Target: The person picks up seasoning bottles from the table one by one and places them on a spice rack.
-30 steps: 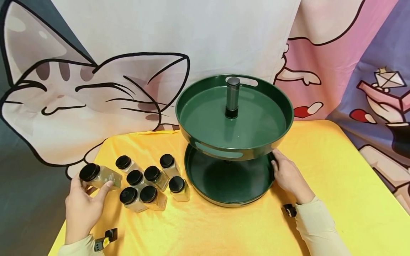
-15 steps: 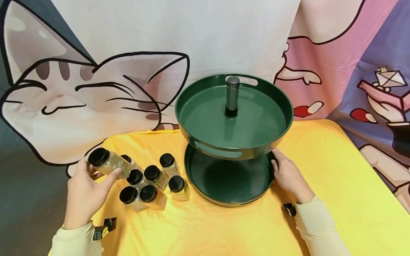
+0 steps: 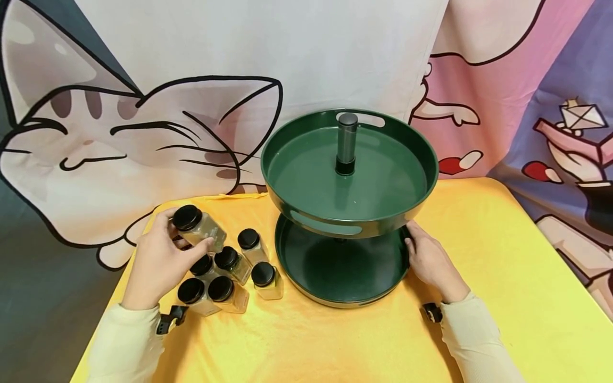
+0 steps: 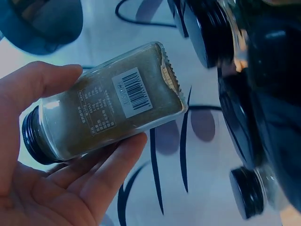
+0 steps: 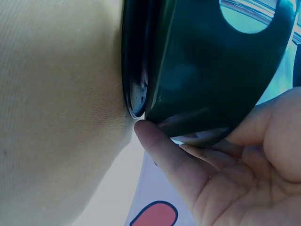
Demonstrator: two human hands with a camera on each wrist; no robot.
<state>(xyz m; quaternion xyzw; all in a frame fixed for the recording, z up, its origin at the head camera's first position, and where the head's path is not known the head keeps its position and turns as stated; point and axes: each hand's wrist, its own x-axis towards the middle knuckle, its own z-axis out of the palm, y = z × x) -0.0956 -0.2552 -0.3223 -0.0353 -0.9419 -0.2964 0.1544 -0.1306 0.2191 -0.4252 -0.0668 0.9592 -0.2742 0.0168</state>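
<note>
A square glass spice jar [image 3: 205,231] with a black lid is held in my left hand [image 3: 160,260], tilted with its lid to the upper left. In the left wrist view, thumb and fingers pinch the spice jar [image 4: 108,103], whose barcode label faces the camera; greyish powder fills it. It hangs over the back left of a group of spice jars [image 3: 232,263], partly covering them. My right hand [image 3: 433,260] grips the lower rim of a green two-tier tray [image 3: 340,271] at its right side. Up close, the fingers meet the green wall [image 5: 202,80] at its edge.
Several black-lidded jars stand close together, left of the tray. The wide upper tier [image 3: 306,175] overhangs the lower one, with a grey post [image 3: 347,138] rising through its middle. A yellow cloth [image 3: 325,346] covers the table; a printed curtain [image 3: 335,53] hangs behind.
My left hand has carried the spice jar up and to the right, from the table's left edge to over the group's back. My right hand and the tray have stayed in place.
</note>
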